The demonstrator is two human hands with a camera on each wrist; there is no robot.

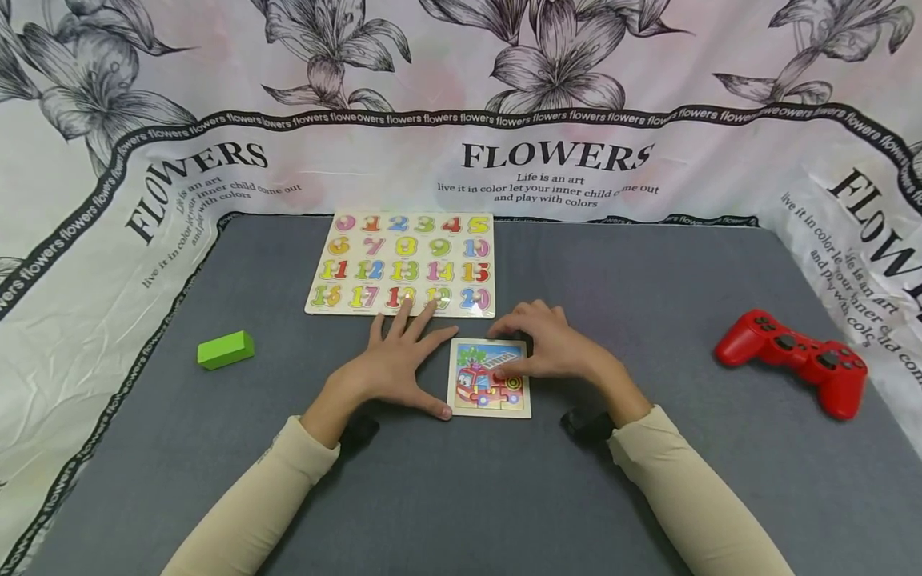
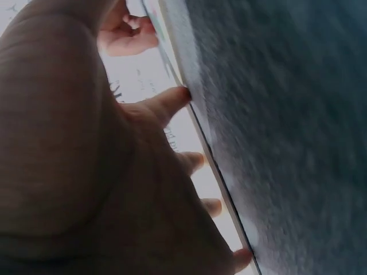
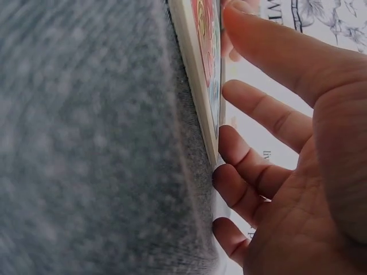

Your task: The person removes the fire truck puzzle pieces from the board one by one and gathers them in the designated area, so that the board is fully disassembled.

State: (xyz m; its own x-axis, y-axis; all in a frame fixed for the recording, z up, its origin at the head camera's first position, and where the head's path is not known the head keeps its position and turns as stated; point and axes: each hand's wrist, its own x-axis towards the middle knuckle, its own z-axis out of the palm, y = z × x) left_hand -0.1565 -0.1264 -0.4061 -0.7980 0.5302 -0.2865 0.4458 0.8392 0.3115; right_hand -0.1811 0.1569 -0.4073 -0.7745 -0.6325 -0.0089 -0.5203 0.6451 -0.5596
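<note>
A small square jigsaw puzzle (image 1: 481, 388) with a red fire truck picture lies flat on the grey cloth. My left hand (image 1: 392, 366) spreads its fingers wide, its thumb at the puzzle's lower left corner and longer fingertips over the lower edge of a number board (image 1: 405, 246). My right hand (image 1: 551, 342) arches over the puzzle's right side, thumb resting on the picture. In the right wrist view, the puzzle's pale edge (image 3: 192, 74) runs past the loosely bent fingers (image 3: 266, 117). Part of the puzzle's right side is hidden under this hand.
A green block (image 1: 226, 350) lies to the left. Far to the right sits a red game controller (image 1: 792, 362). Behind the grey table cloth (image 1: 461, 496) stretches a white floral sheet (image 1: 374, 160). Dark wrist devices (image 1: 587, 426) are below the wrists.
</note>
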